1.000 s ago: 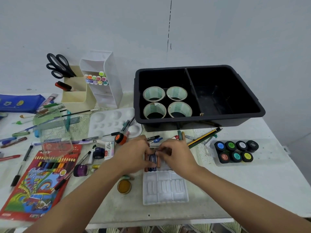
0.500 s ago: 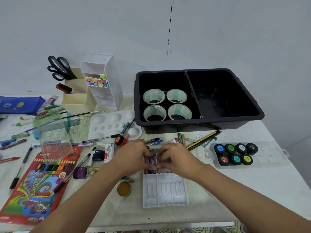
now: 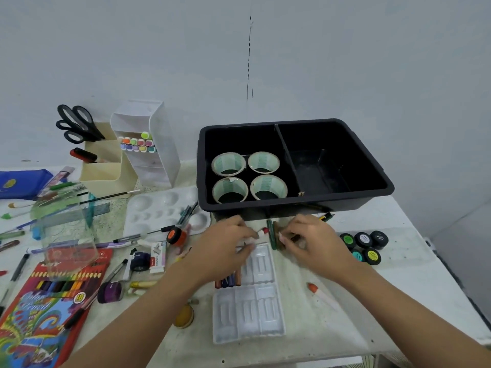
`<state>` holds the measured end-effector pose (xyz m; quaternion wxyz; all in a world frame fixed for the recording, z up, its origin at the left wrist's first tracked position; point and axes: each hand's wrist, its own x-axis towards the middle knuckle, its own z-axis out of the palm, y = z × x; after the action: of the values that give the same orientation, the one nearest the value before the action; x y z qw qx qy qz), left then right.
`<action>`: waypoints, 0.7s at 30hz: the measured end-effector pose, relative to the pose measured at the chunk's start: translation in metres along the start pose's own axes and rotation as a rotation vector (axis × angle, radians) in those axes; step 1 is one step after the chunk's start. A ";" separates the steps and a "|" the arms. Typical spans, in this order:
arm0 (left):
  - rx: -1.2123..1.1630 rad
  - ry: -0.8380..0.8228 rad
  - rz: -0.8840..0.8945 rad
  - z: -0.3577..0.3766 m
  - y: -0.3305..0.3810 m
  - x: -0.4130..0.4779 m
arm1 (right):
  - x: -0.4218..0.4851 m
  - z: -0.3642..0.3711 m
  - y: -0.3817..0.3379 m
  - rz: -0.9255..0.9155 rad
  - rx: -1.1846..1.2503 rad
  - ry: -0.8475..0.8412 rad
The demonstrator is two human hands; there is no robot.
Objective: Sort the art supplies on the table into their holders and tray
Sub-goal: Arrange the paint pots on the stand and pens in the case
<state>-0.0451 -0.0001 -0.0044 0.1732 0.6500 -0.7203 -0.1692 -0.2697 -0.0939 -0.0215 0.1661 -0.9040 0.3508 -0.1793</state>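
Plastic crayon tray (image 3: 261,312) lies on the surface (image 3: 398,288) at six o'clock from the black bin (image 3: 345,200). At its twelve o'clock the right hand (image 3: 316,245) pinches loose crayons (image 3: 271,233) in a tight grip; the grip of the left hand (image 3: 225,248) is too blurred to tell. Bunched sticks could slip and roll.

**Both Hands Forward, Fingers Curled**

Both bare forearms are stretched forward from the lower edge. The left hand (image 3: 223,248) and right hand (image 3: 316,243) are held palm-down, near each other but apart, fingers curled inward. Any grip is lost in blur.
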 end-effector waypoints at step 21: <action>0.240 0.045 -0.056 0.042 0.023 0.050 | 0.013 0.013 0.004 0.203 -0.234 0.009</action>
<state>-0.0900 -0.0466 -0.0293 0.1052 0.6897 -0.7128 -0.0718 -0.2567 -0.1034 -0.0319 0.0755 -0.8761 0.4599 -0.1236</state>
